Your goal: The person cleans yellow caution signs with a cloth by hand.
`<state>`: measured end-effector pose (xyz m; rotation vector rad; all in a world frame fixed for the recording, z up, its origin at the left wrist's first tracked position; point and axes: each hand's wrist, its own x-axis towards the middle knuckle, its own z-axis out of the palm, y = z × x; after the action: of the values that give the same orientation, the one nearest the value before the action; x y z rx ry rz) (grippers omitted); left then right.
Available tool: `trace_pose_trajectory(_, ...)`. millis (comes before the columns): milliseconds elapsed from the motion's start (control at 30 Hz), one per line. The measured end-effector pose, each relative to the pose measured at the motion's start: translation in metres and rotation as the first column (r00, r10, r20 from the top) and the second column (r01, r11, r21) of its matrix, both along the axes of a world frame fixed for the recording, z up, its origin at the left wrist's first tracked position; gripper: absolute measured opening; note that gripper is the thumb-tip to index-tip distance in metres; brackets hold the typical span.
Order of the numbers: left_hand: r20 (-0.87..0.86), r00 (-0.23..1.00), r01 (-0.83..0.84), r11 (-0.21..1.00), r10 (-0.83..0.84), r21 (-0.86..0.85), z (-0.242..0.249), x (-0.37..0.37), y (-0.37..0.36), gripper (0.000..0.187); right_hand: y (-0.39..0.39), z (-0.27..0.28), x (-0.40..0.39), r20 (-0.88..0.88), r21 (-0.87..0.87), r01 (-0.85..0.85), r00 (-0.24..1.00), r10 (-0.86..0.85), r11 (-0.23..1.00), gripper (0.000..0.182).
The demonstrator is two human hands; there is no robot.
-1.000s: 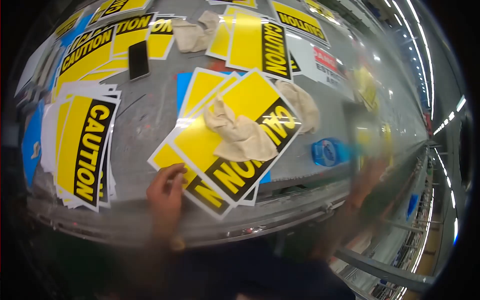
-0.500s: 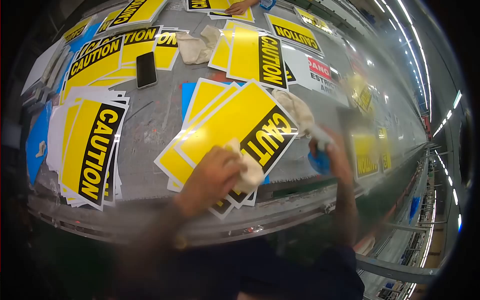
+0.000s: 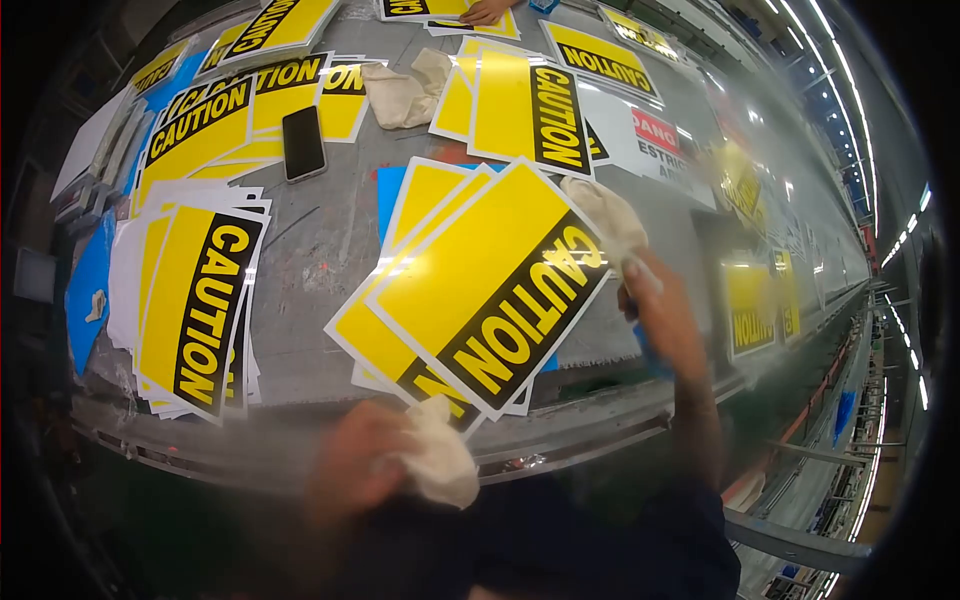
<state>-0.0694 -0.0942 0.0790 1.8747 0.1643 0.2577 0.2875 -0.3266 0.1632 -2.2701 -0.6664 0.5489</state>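
Note:
A whitish cloth (image 3: 440, 455) hangs from my left hand (image 3: 362, 460), whose fingers are closed on it near the table's front edge. Just beyond lies a yellow and black CAUTION sign (image 3: 490, 285), on top of several fanned-out signs of the same kind. To the right of this stack, my right hand (image 3: 662, 310) is wrapped round a spray bottle (image 3: 652, 352); its blue part shows below the fingers, and much of it is hidden. A second crumpled cloth (image 3: 608, 215) sits between the stack's right corner and my right hand.
Another stack of CAUTION signs (image 3: 205, 300) lies at left. Farther back are a phone (image 3: 303, 145), a bunched cloth (image 3: 405, 90) and more signs. Another person's hand (image 3: 487, 12) rests on signs at the far edge. A red-and-white sign (image 3: 655, 145) lies at right.
My left hand has moved with the cloth off the top sign, toward me and to the left, uncovering the lettering. My right hand has risen slightly, still holding the spray bottle.

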Motion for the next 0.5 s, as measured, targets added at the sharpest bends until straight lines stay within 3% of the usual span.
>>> trace_pose_trajectory(33, -0.03, 0.998, -0.059, 0.995, 0.057, -0.083, -0.005, -0.004, 0.001, 0.032, -0.01, 0.002, -0.008, -0.085, 0.002, 0.013, 0.996, -0.013, 1.0, 0.045)
trace_pose_trajectory(133, 0.02, 0.996, -0.082, 0.988, 0.085, -0.132, -0.009, 0.003, 0.011, 0.031, -0.027, -0.01, -0.032, -0.069, 0.014, -0.329, 0.942, 0.329, 0.944, 0.047)
trace_pose_trajectory(233, -0.025, 0.998, -0.057, 0.989, 0.054, -0.135, 0.007, 0.014, 0.011, 0.032, -0.03, -0.01, -0.033, -0.009, 0.015, -0.216, 0.976, 0.216, 0.976, 0.045)
trace_pose_trajectory(333, 0.005, 0.998, -0.06, 0.997, 0.06, -0.053, 0.013, 0.025, 0.005, 0.029, -0.063, -0.034, 0.012, 0.034, 0.141, 0.152, 0.987, -0.159, 0.978, 0.046)
trace_pose_trajectory(500, 0.056, 0.997, -0.062, 0.997, 0.06, 0.04, 0.008, 0.027, 0.001, 0.031, -0.116, -0.024, 0.077, -0.126, 0.655, 0.387, 0.903, -0.411, 0.65, 0.079)
